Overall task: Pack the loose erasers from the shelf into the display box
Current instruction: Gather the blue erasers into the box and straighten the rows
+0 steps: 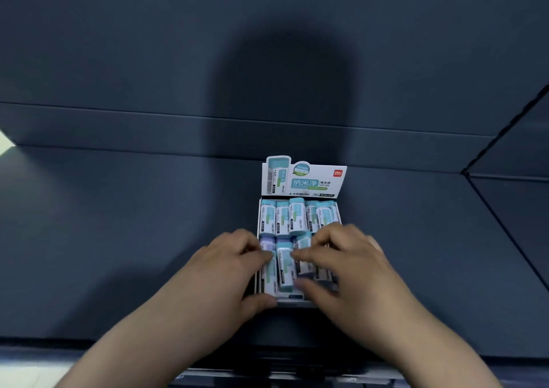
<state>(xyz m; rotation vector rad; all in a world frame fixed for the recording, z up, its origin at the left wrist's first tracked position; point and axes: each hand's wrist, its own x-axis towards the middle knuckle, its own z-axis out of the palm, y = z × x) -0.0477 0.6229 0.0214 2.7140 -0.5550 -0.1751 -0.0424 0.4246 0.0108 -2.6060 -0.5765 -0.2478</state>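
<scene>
**Both hands in the near row of the eraser box**

The display box [292, 302] sits on the dark blue shelf [118, 224], a little right of centre and close to the shelf's near edge. Its printed header card [312, 180] stands upright at the far end, white and teal with a red logo in its right corner.

Inside the box, the far row of erasers [297, 217] is filled from wall to wall. The erasers lie side by side in white sleeves with their teal ends pointing away. The near row of erasers [269, 273] is partly hidden under the fingers; what shows is teal, with one lilac end at the far left.

The left hand [234, 266] has curled fingers. Its fingertips lie on the left erasers of the near row and its thumb is against the box's near wall, so it grips that corner of the box.

The right hand [347, 263] is also curled and is blurred. A fingertip and the thumb sit at the right edge of the middle eraser [284, 269], which lies between the two hands. I cannot tell whether the right hand really pinches that eraser or only touches it.

A broad rounded shadow [282, 90] falls on the shelf's back panel [118, 46] behind the box.
</scene>
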